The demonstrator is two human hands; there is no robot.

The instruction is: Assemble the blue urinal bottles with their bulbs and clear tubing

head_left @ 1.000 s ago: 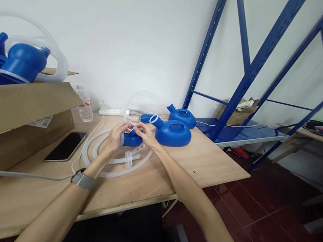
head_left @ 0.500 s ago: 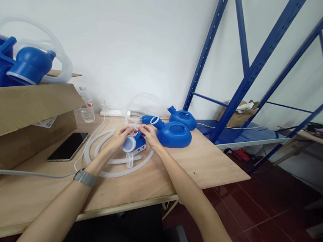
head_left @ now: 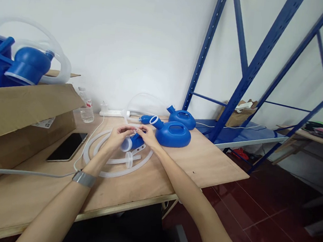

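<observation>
Over a blue funnel-shaped cup (head_left: 138, 143) with a white rim, my left hand (head_left: 117, 136) and my right hand (head_left: 149, 137) meet at the fingertips. Both are closed in a pinch; what lies between the fingers is too small and covered to name. The cup lies tilted, its white mouth facing me and to the left. A clear strap with holes (head_left: 139, 149) and a clear round cap (head_left: 129, 159) are just in front of it. Around these, a translucent hose (head_left: 113, 175) is coiled on the wooden table (head_left: 156, 177).
Two blue jugs with handles, a near one (head_left: 174, 138) and a far one (head_left: 182, 119), stand to the right beside a smaller blue piece (head_left: 146, 119). Leftward are a phone (head_left: 68, 148), a water bottle (head_left: 87, 110), a power strip (head_left: 113, 113) and a cardboard box (head_left: 37, 107).
My hands have shifted slightly, the right fingers now covering the blue cup's narrow end. The cup has tipped a little lower, and the clear cap beneath has turned slightly.
</observation>
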